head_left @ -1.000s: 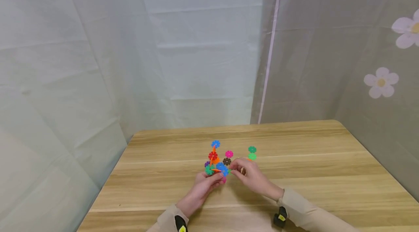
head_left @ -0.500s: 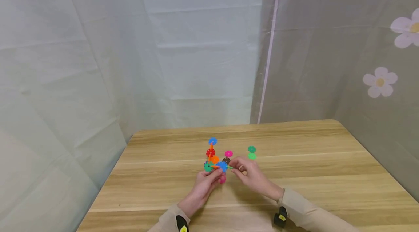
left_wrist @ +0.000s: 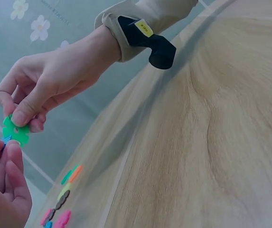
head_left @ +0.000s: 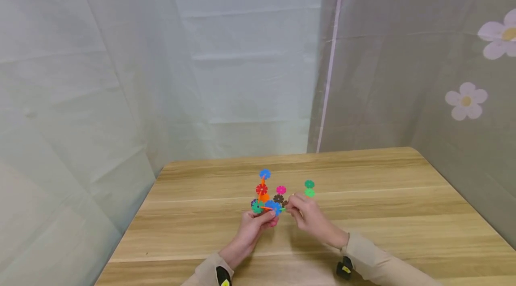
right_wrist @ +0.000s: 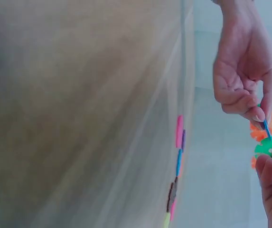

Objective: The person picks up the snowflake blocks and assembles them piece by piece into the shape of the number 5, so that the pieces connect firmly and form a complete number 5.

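In the head view my left hand (head_left: 251, 228) pinches a blue notched disc (head_left: 276, 209), part of a joined set of plastic snowflake discs. A red disc (head_left: 261, 189), a teal disc (head_left: 257, 206) and a blue disc (head_left: 264, 174) at the far end belong to that set, with thin orange discs seen edge-on between. My right hand (head_left: 310, 215) pinches a green disc (left_wrist: 17, 133) between thumb and fingers. The green disc meets the blue disc's edge, as the right wrist view shows near the green disc (right_wrist: 265, 146). Whether their slots are fully pushed together I cannot tell.
Loose discs lie on the wooden table (head_left: 185, 214) beyond the hands: a pink disc (head_left: 281, 190), a brown disc (head_left: 278, 198), a dark green disc (head_left: 309, 184) and a light green disc (head_left: 309, 192). A pale curtain (head_left: 250, 75) hangs behind the table.
The joined discs rose and tilted slightly, then came back down. My right hand has shifted a little, and another brown disc shows beside its fingers. Both hands keep their pinch.
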`<action>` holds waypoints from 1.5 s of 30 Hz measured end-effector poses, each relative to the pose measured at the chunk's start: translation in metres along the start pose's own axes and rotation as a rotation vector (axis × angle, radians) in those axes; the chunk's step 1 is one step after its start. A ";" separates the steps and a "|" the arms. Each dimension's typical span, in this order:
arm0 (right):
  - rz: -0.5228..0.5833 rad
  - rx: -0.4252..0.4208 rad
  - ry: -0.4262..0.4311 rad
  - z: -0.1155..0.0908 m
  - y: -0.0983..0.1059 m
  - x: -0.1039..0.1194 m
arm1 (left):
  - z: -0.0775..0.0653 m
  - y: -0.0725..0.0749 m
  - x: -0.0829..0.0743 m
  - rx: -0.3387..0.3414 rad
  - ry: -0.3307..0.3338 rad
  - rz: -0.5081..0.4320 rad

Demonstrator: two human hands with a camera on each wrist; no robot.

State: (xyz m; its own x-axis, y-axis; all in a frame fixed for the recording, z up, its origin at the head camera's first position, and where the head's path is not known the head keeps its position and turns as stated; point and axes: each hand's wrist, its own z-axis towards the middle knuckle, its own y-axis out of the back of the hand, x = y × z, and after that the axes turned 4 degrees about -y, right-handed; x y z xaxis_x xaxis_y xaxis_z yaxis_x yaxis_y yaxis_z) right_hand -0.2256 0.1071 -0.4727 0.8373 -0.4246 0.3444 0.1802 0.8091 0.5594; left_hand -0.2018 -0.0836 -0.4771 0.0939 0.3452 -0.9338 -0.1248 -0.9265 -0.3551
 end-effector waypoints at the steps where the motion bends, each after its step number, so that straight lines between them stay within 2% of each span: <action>1: -0.003 -0.002 0.006 0.000 -0.001 0.000 | 0.000 0.000 0.000 -0.001 0.005 0.005; 12: 0.022 -0.004 -0.049 -0.002 -0.005 0.003 | 0.003 0.001 0.000 0.014 -0.005 0.042; 19: 0.032 -0.003 -0.002 -0.002 -0.003 0.001 | 0.004 0.004 0.003 0.024 0.004 0.049; 27: 0.026 -0.033 0.018 0.002 -0.003 0.004 | 0.005 0.000 0.001 0.063 0.022 0.006; 33: 0.072 0.026 -0.067 0.002 -0.007 0.003 | 0.004 0.002 0.001 0.042 -0.002 0.009; 39: 0.112 0.132 -0.219 0.002 -0.006 0.002 | 0.005 0.007 -0.002 -0.024 -0.008 0.033; 45: 0.107 0.251 -0.350 0.001 -0.005 0.000 | 0.007 0.013 -0.004 -0.052 0.000 0.034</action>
State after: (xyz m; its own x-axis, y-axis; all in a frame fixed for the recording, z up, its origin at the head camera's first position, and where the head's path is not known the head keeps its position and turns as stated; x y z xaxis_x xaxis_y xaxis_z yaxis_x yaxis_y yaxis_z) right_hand -0.2276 0.1024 -0.4749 0.6111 -0.4911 0.6207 -0.0651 0.7504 0.6578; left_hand -0.2111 -0.0954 -0.4784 0.0908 0.3136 -0.9452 -0.0765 -0.9441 -0.3205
